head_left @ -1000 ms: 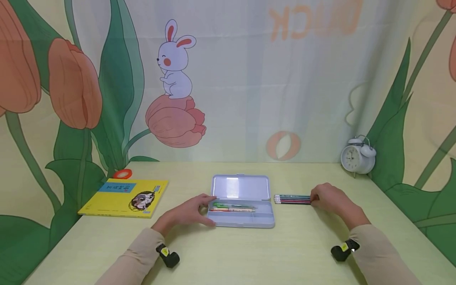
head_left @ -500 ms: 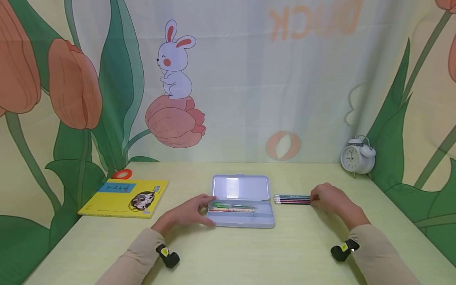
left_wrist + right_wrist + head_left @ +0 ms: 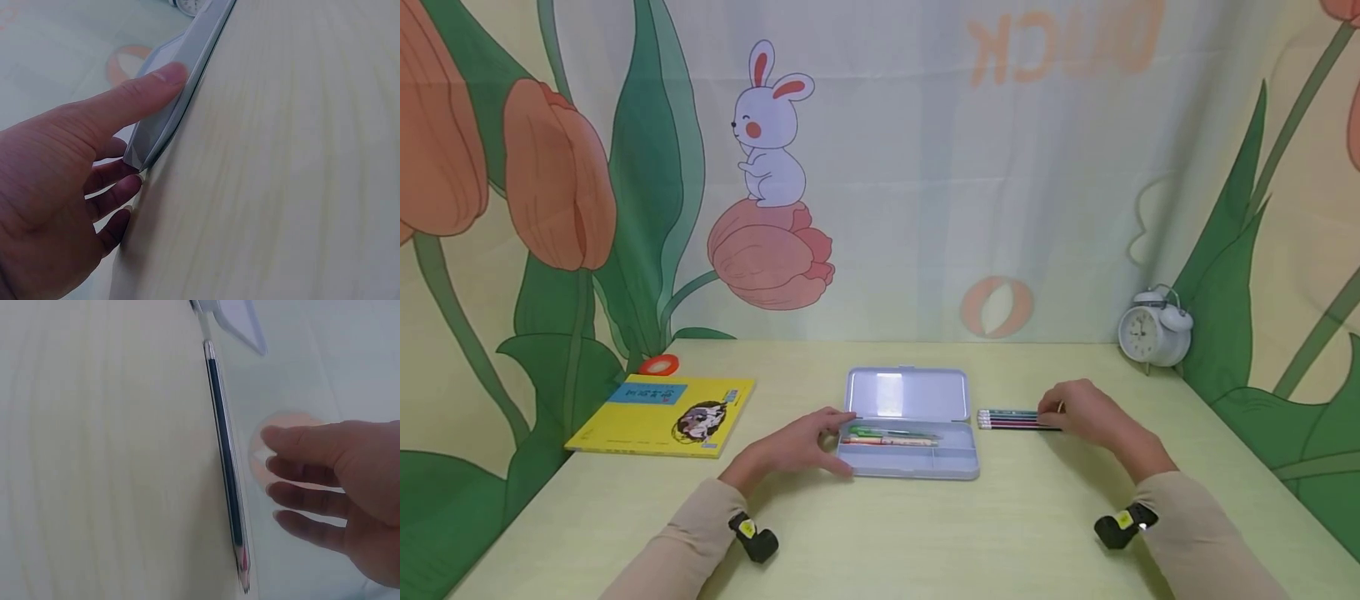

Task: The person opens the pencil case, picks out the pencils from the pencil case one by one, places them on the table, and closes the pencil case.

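A pale lilac pencil case (image 3: pixel 955 477) lies with its lid raised at mid-table. Inside are a green pen (image 3: pixel 871 432) and a pale pen with a red tip (image 3: pixel 891 442). My left hand (image 3: pixel 793 446) holds the case's left end, index finger at the hinge corner and thumb on the front side; the left wrist view shows the thumb along the case wall (image 3: pixel 178 106). To the right, several dark striped pencils (image 3: pixel 1011 420) lie side by side. Just above their right ends is my right hand (image 3: pixel 1092 414); in the right wrist view its loosely bent fingers hold nothing, apart from the pencils (image 3: pixel 226 450).
A yellow book (image 3: pixel 658 421) lies on the left of the table, with a red-orange ring (image 3: pixel 658 366) behind it. A white alarm clock (image 3: pixel 1153 329) stands at the back right corner. A printed curtain with a rabbit (image 3: pixel 771 150) hangs behind the table.
My right hand has lifted off the pencils' right ends and shifted slightly left over them, baring their dark tips. The left hand and pencil case stay in place.
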{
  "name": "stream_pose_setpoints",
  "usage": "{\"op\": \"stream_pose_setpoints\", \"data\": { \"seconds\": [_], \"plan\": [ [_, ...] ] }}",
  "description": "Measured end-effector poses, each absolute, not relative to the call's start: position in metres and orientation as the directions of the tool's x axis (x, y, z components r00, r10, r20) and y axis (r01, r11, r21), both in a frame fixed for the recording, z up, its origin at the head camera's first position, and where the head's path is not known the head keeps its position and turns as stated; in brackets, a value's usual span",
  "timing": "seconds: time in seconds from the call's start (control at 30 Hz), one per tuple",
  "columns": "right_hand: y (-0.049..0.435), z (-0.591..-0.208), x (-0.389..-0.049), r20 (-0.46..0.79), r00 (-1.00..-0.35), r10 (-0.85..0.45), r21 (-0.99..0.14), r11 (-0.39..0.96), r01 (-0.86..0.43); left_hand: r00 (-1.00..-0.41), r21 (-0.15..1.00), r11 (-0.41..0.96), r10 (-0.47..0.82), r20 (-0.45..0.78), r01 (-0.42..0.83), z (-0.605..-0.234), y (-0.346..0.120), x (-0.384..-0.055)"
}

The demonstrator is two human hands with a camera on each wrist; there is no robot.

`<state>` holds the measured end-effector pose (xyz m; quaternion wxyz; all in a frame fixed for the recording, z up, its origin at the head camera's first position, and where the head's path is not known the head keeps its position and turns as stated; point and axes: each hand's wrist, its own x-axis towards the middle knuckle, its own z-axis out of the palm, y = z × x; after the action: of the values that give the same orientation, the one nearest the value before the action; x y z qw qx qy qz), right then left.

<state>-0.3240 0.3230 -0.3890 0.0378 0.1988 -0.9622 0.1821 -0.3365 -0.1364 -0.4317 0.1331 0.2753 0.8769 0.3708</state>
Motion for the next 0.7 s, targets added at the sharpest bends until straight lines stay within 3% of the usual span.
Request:
{"op": "stream_pose_setpoints", "data": {
  "seconds": [0.33,0.6,0.7],
  "plan": [
    [0.290,-0.399,-0.325,0.213,-0.873,-0.439,-0.474,0.735,-0.485,-0.822,0.716,0.588,0.568,-0.034,0.377,-0.433,-0.136,-0.338],
    [0.262,-0.404,-0.321,0.250,-0.749,-0.613,-0.435,0.621,-0.653,-0.824,0.711,0.593,0.565,-0.033,0.378,-0.433,-0.137,-0.339],
    [0.254,-0.402,-0.318,0.226,-0.742,-0.631,-0.417,0.625,-0.659,-0.825,0.710,0.594,0.565,-0.033,0.378,-0.433,-0.137,-0.339]
  ]
}}
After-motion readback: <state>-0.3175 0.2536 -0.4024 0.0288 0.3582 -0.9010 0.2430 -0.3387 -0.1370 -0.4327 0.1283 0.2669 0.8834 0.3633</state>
